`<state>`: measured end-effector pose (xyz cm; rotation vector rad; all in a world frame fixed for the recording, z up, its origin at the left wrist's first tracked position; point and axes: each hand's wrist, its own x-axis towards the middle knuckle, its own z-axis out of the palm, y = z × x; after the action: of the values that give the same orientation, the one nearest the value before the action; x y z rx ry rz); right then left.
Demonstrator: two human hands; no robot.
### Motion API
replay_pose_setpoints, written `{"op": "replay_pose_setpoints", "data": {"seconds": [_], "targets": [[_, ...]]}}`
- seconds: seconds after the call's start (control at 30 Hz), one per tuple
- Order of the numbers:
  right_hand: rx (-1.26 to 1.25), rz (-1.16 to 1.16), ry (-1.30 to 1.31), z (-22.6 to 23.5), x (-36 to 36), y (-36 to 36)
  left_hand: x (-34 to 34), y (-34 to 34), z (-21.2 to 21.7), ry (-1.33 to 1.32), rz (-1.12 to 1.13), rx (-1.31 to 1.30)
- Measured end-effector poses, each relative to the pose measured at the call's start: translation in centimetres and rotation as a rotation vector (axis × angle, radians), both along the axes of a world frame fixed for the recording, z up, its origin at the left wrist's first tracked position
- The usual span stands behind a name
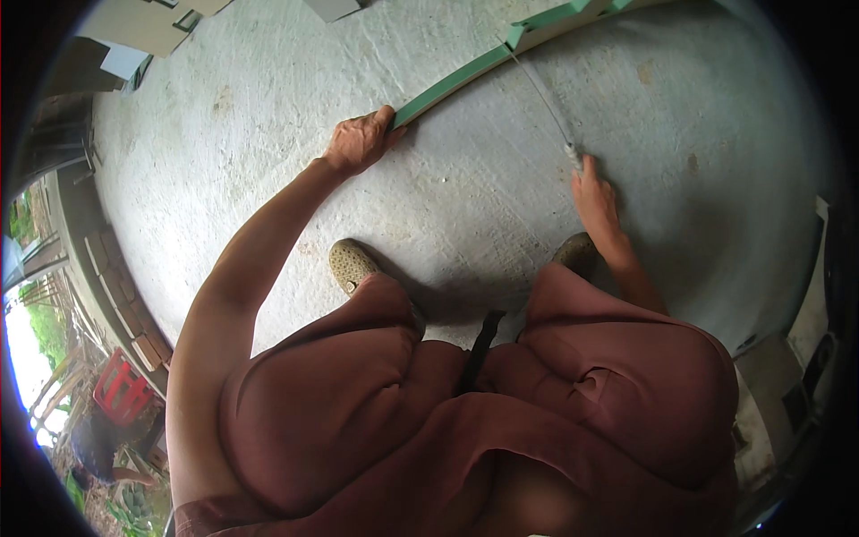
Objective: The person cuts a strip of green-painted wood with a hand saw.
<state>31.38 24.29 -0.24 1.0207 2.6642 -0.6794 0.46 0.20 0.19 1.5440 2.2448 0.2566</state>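
Observation:
My left hand (361, 141) is closed around the near end of a long, narrow green strip (452, 85), which runs away to the upper right. In my right hand (594, 197) is the pale, ridged handle of a long, thin tool (551, 109). Its shaft is slim and straight, and its far tip meets the green strip near a notch or joint; whether it is a blade or a rod I cannot tell. Past that point the strip widens into a pale-sided green piece (559, 25) with raised parts along its edge.
Under everything lies a rough grey concrete floor (465, 197). My two speckled shoes (352, 264) stand between me and the strip. Boxes or panels (134, 31) lie at the far left. Bricks (125, 295) line the left edge, with a red plastic chair (123, 387) and another person (97, 445) beyond.

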Motion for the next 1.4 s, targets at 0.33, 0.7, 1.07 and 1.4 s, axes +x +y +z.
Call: {"op": "replay_pose_setpoints", "data": {"seconds": [0.33,0.7,1.07,1.4], "targets": [[-0.091,0.035,-0.010,-0.4,-4.9,0.9,-0.3,-0.5,-0.1,-0.012,0.063,-0.083],[-0.142,-0.011,-0.065,1.4,-8.0,1.2,-0.2,-0.2,0.0,-0.014,0.053,-0.069],[-0.083,-0.020,-0.112,1.5,-1.6,-0.4,0.2,-0.2,-0.4,0.007,0.057,-0.078],[-0.072,0.008,-0.090,0.8,-5.7,0.5,-0.3,-0.4,-0.2,-0.044,0.070,-0.008]]}}
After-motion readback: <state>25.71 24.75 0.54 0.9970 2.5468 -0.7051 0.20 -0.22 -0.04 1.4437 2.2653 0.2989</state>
